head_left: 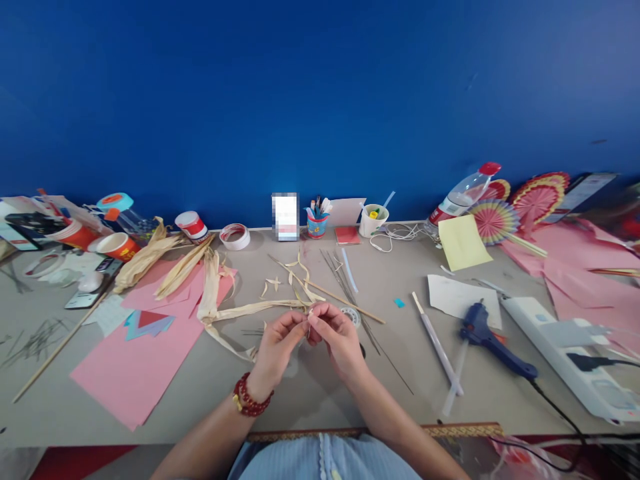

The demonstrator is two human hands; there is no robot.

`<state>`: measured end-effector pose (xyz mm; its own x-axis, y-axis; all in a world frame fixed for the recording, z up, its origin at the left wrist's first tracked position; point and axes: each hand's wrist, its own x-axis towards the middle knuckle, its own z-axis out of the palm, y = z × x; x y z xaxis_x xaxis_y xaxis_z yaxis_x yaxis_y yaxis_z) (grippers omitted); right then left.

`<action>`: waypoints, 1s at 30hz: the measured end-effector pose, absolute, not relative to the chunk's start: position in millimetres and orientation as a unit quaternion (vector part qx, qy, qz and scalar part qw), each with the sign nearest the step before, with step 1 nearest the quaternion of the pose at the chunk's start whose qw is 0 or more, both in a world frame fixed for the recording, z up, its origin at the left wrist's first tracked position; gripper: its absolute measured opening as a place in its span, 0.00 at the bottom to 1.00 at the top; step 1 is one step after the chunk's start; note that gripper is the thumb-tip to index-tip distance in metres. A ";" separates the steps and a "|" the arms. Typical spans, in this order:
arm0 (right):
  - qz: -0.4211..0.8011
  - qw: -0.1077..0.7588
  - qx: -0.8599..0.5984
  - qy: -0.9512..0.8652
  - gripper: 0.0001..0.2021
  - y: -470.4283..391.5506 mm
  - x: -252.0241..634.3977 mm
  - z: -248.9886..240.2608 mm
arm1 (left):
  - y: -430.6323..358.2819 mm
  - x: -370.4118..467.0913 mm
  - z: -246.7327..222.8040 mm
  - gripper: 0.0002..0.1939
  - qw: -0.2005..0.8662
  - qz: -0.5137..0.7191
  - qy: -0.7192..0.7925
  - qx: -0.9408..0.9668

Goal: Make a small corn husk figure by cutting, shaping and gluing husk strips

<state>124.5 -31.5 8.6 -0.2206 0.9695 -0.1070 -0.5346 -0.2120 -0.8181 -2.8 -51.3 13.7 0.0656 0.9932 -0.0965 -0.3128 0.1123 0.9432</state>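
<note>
My left hand point(281, 337) and my right hand point(336, 333) meet over the middle of the table, fingertips pinched together. Between them is a small pale strip point(311, 312) that looks like corn husk; the fingers hide most of it. A long dried corn husk point(260, 308) lies to the left and runs behind my left hand. Just beyond the hands are a thin wooden stick point(345, 301) and curled husk scraps point(273, 283). A clear tape roll point(351, 316) sits beside my right hand, partly covered. Thin wires point(373, 333) lie to its right.
Pink paper point(135, 373) and more corn husks point(145, 263) are at left. On the right lie a blue glue gun point(493, 341), a white power strip point(560, 357) and a yellow paper point(464, 242). A phone point(286, 217), pen cup point(317, 225) and white tape roll point(235, 237) stand by the wall.
</note>
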 end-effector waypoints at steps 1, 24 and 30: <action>0.706 0.533 -0.325 -0.334 0.10 -31.4 124.4 8.5 | -51.5 -2.6 14.5 0.11 0.613 0.532 0.427 0.399; 0.707 0.536 -0.323 -0.329 0.10 -32.6 123.9 13.1 | -53.4 -3.4 11.9 0.12 0.612 0.526 0.427 0.408; 0.713 0.536 -0.314 -0.325 0.09 -32.8 124.0 11.4 | -52.8 -3.3 13.7 0.12 0.612 0.524 0.430 0.408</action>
<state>124.0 -32.8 11.4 -0.2279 0.9685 -0.0999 -0.5604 -0.2144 -0.8000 -3.3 -52.8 13.7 0.0808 0.9918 -0.0988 -0.2907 0.1182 0.9495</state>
